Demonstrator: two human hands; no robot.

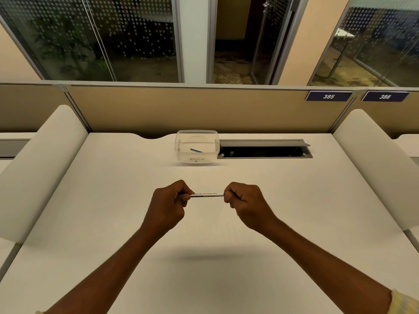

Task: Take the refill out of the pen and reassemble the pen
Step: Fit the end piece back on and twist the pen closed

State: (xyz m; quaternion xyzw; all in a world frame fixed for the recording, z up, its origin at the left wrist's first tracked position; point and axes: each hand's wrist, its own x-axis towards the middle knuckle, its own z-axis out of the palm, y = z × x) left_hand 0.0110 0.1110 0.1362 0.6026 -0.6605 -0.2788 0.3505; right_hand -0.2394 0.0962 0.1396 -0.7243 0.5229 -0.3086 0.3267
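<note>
In the lower middle of the frame I see both of my hands raised above the white desk point(113, 200), holding 1 pen point(206, 195) level between them. My left hand point(169, 203) is curled into a fist around the pen's left end, with thumb and fingers pinched on it. My right hand point(246, 203) is closed the same way around the right end. Only the middle stretch of the barrel shows between the 2 fists: it is white with a line of dark print that I cannot read. Both ends are hidden inside my hands, so I cannot tell whether the pen is in one piece or coming apart, and I cannot see the refill at the pen. A soft shadow lies on the desk below my forearms, well apart from the pen.

Above my hands, toward the centre of the frame, a clear plastic container point(196, 147) stands on the desk with "RECYCLE" handwritten on its front. Inside it lies 1 thin dark blue stick point(196, 150), tilted; I cannot tell what it is. Just to the right of the container, a cable hatch point(264, 149) in the desk stands open. On the beige partition point(181, 107) in the upper right are 2 dark plates reading 385 point(328, 96) and 386 point(384, 96).
</note>
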